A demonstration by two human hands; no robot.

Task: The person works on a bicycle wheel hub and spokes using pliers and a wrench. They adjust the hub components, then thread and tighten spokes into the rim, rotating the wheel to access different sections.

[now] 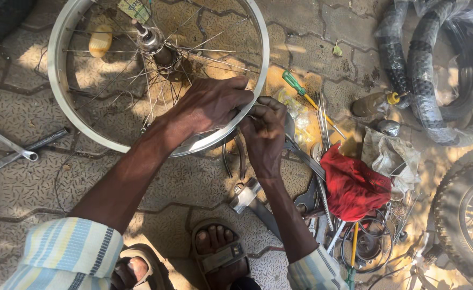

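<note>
We work both hands at the near edge of a bare bicycle wheel rim [59,80] lying flat on the patterned paving [27,177]. Our left hand [209,104] drapes over the rim where the spokes [215,59] run in, fingers curled closed around the metal; our right hand [266,134] meets it at the same spot, fingertips pinched shut on something small against the rim, too hidden to tell what.

The rim is polished silver metal, a thin hoop, and we judge it light but stiff, smooth enough to slip in a sweaty palm. The wire spokes look springy and easily bent, so the hoop's edge, where our hands sit, seems the sound place to hold it. The steel hub [153,40] stands up at the centre.

Around us the ground is strewn with a workshop's clutter: a green-handled screwdriver [295,86] just beyond the right hand, a crumpled red cloth [354,185] lying soft over spanners [311,161], a long wrench [11,147] off to the left, a small oil bottle [373,102] with a yellow cap, and knobbly black tyres [435,70] coiled at the far right. Our sandalled foot [217,252] rests below the hands.
</note>
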